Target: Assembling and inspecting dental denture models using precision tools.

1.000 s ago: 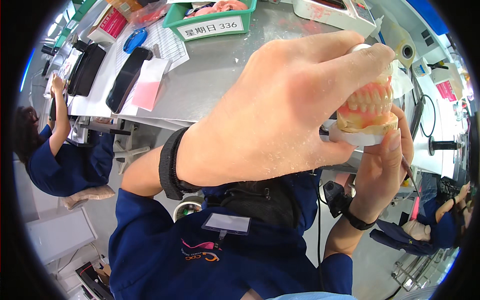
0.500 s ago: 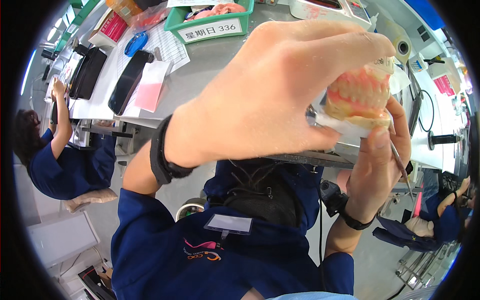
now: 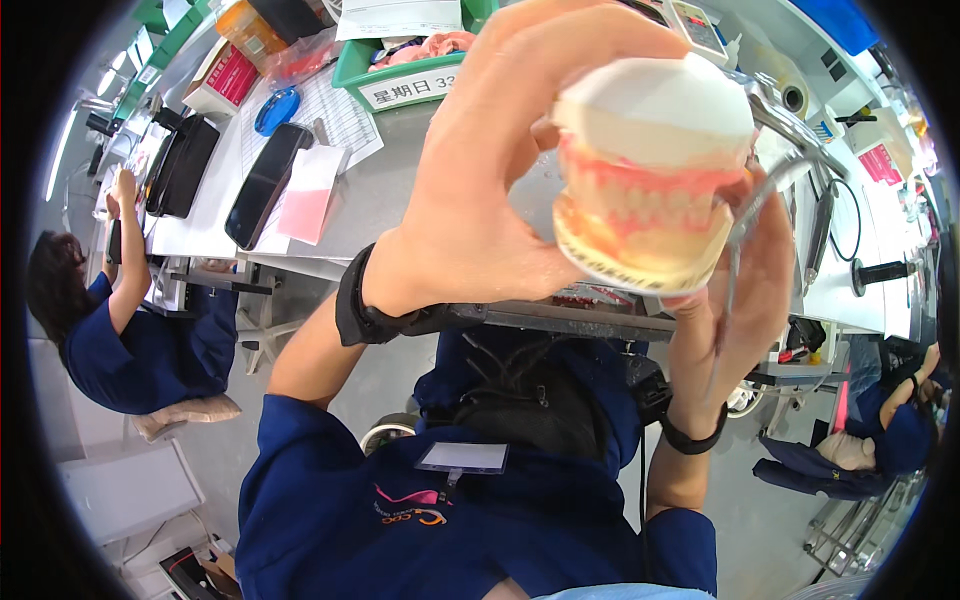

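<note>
A full dental model (image 3: 655, 190) is raised close in front of me, its white upper base and cream lower base joined at the teeth, with pink wax along the gums. My left hand (image 3: 480, 215) is closed round its left side, fingers over the top and thumb by the lower base. On the model's other side is my right hand (image 3: 755, 280), its thumb against the lower edge. A thin metal hand tool (image 3: 736, 265), smeared by motion, lies in my right hand and points down. The right fingers are partly hidden behind the model.
A green bin (image 3: 350, 75) with pink pieces stands behind my left hand. A black phone (image 3: 264, 187), pink wax sheet (image 3: 305, 212) and blue lid (image 3: 277, 110) lie to the left. Co-workers sit at far left (image 3: 95, 325) and right (image 3: 905, 430).
The model has come nearer and left, and its turned pose shows more of the white upper base. My left hand has shifted its grip to the model's left side.
</note>
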`<state>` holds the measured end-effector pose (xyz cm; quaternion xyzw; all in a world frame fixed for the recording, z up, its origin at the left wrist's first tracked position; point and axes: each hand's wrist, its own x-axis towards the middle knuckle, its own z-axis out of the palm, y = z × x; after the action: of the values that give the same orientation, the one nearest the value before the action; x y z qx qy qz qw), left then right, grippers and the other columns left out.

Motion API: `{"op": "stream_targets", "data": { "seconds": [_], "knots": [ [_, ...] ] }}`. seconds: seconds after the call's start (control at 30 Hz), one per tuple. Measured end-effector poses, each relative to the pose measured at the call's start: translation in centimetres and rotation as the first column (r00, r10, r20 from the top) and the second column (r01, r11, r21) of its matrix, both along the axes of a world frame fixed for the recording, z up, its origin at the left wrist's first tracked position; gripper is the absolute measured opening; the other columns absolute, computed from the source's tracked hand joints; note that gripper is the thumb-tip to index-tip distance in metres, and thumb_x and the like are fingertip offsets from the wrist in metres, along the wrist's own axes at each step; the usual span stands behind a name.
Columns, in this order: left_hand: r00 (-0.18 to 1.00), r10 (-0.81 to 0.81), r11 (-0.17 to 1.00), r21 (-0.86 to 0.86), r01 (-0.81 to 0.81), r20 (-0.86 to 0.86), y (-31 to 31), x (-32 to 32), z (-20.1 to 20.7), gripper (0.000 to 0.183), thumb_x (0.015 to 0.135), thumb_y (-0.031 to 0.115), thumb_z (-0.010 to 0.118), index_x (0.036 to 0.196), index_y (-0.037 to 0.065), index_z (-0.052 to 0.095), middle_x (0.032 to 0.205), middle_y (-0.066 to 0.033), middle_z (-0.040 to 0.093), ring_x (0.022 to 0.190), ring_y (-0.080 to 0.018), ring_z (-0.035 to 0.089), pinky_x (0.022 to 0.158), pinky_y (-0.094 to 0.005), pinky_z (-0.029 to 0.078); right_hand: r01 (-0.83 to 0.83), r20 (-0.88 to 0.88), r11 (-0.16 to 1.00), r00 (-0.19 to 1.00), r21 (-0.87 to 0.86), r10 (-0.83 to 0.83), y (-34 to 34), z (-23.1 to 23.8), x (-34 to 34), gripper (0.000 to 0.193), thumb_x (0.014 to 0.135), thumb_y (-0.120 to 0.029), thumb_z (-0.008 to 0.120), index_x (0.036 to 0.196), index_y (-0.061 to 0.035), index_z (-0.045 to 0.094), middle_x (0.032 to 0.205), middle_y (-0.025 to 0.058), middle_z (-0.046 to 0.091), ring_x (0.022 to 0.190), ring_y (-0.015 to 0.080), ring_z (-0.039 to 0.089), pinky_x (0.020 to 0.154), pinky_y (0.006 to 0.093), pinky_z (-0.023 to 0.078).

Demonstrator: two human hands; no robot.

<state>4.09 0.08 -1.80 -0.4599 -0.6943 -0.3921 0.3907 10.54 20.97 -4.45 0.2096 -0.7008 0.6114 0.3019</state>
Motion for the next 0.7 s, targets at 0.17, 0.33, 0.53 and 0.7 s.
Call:
{"op": "stream_targets", "data": {
  "seconds": [0.17, 0.33, 0.53, 0.7],
  "knots": [
    [0.806, -0.569, 0.792, 0.371, 0.485, 0.162, 2.0, 2.1, -0.4, 0.086, 0.066, 0.02, 0.091, 0.136, -0.001, 0.045, 0.134, -0.0215, 0.05, 0.127, -0.0278, 0.05, 0.102, -0.0407, 0.043, -0.02, 0.248, 0.987, 0.967, -0.16, 0.06, 0.3, 0.9, 2.3, 0.062, 0.077, -0.023, 0.08, 0.124, 0.0102, 0.056, 0.125, 0.0191, 0.061, 0.118, 0.0286, 0.058, 0.101, 0.0397, 0.045],
    [0.809, -0.494, 0.788, 0.556, 0.264, 0.317, 2.2, 3.2, -0.7, 0.091, 0.074, 0.036, 0.086, 0.14, 0.012, 0.028, 0.132, -0.0371, 0.048, 0.114, -0.0376, 0.06, 0.092, -0.0462, 0.054, -0.007, 0.008, 0.997, 1.0, -0.074, 0.007, -1.3, 3.4, 3.8, 0.061, 0.073, -0.014, 0.085, 0.121, 0.0098, 0.057, 0.1, 0.0126, 0.065, 0.083, 0.016, 0.064, 0.073, 0.0244, 0.049],
    [0.809, -0.519, 0.814, 0.45, 0.367, 0.278, 1.9, 3.5, -0.5, 0.09, 0.072, 0.032, 0.088, 0.138, 0.011, 0.03, 0.132, -0.0356, 0.05, 0.113, -0.0339, 0.06, 0.092, -0.0453, 0.053, 0.242, 0.138, 0.923, 0.968, -0.3, -0.209, -0.5, 0.2, 3.1, 0.061, 0.076, -0.016, 0.085, 0.122, 0.0101, 0.056, 0.103, 0.0135, 0.065, 0.086, 0.0179, 0.065, 0.073, 0.0252, 0.05],
    [0.843, -0.449, 0.88, 0.313, 0.358, 0.296, 1.6, 3.2, -0.7, 0.088, 0.074, 0.016, 0.085, 0.14, 0.005, 0.029, 0.135, -0.0276, 0.049, 0.12, -0.0296, 0.056, 0.097, -0.0435, 0.049, 0.31, 0.217, 0.947, 0.934, -0.088, -0.285, 1.5, -0.4, 3.5, 0.061, 0.077, -0.018, 0.085, 0.123, 0.0105, 0.056, 0.108, 0.0153, 0.064, 0.091, 0.0195, 0.065, 0.077, 0.0278, 0.052]
  ]
}}
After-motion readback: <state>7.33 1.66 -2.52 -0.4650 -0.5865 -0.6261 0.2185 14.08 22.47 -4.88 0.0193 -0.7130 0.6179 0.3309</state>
